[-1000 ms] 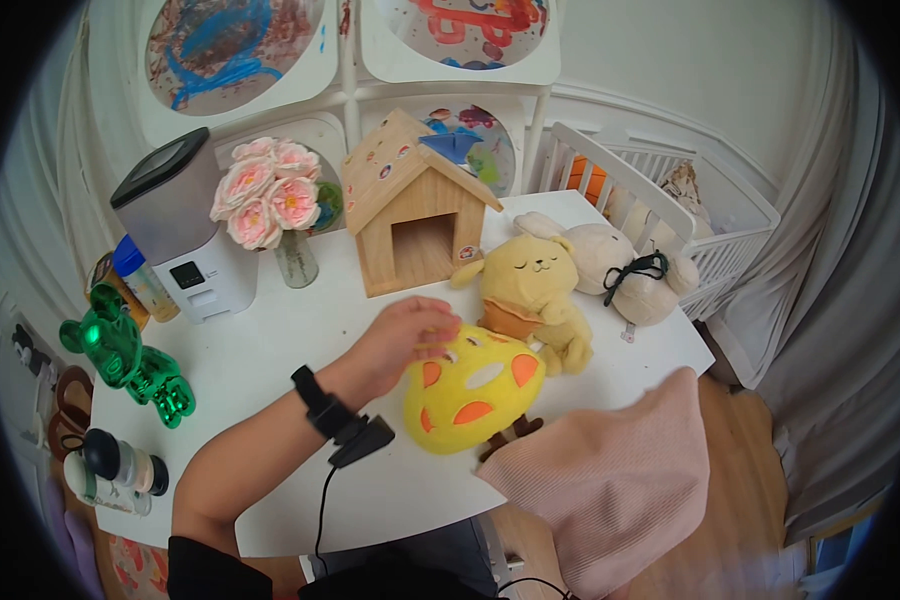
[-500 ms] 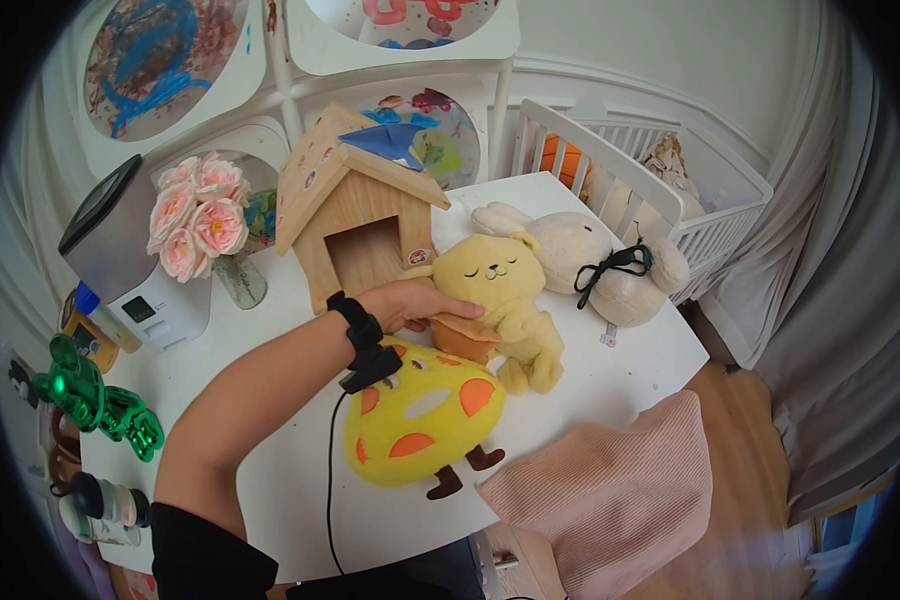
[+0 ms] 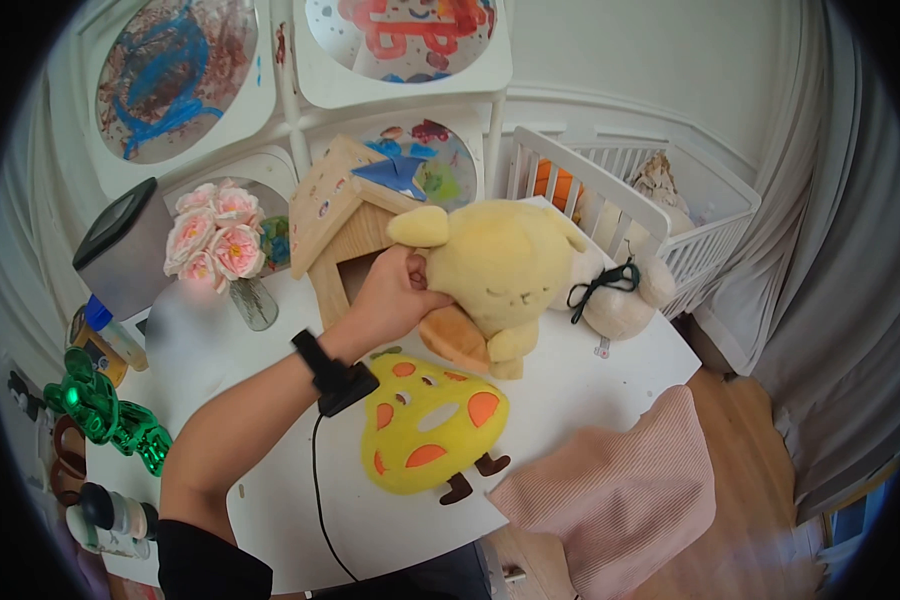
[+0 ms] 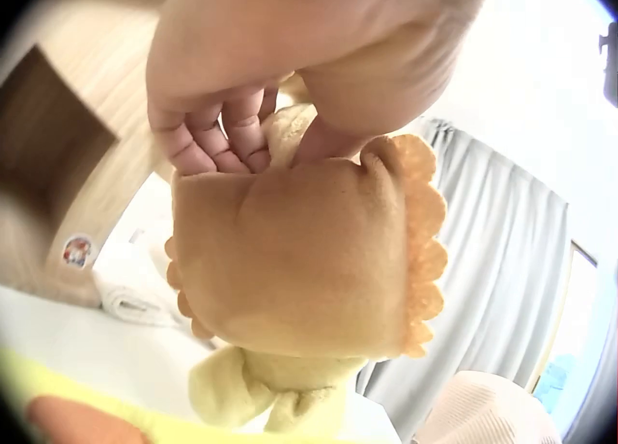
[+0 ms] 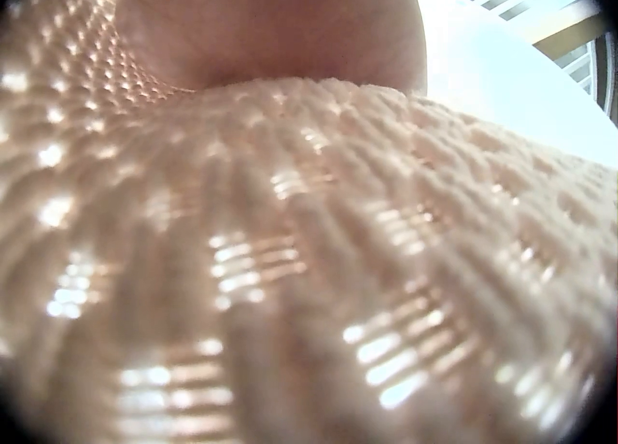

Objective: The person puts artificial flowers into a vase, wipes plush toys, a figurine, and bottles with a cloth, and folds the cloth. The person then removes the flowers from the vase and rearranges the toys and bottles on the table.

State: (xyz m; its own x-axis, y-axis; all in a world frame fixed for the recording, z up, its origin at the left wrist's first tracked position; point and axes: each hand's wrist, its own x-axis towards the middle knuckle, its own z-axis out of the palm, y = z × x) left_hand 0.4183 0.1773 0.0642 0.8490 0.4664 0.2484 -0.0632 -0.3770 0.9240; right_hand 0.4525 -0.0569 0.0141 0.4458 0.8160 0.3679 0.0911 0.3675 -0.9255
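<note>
My left hand grips a pale yellow plush dog, which tips forward with its face turned down. In the left wrist view, curled fingers and thumb pinch the plush above its brown piece with scalloped sides. Just below, a bright yellow plush with orange spots and brown boots lies on the white table. A pink knit cloth drapes over the right front edge and covers my right arm. Part of my right hand shows above the knit in the right wrist view; its fingers are hidden.
Behind the left hand stands a wooden toy house. A cream plush with a black bow lies right of the dog. Left are roses in a glass vase, a grey-white machine and a shiny green bear figure. A white crib stands beyond.
My left hand moved from above the spotted plush to the yellow dog and took hold of it. The dog has been raised and tipped forward. The cloth stays over the right arm.
</note>
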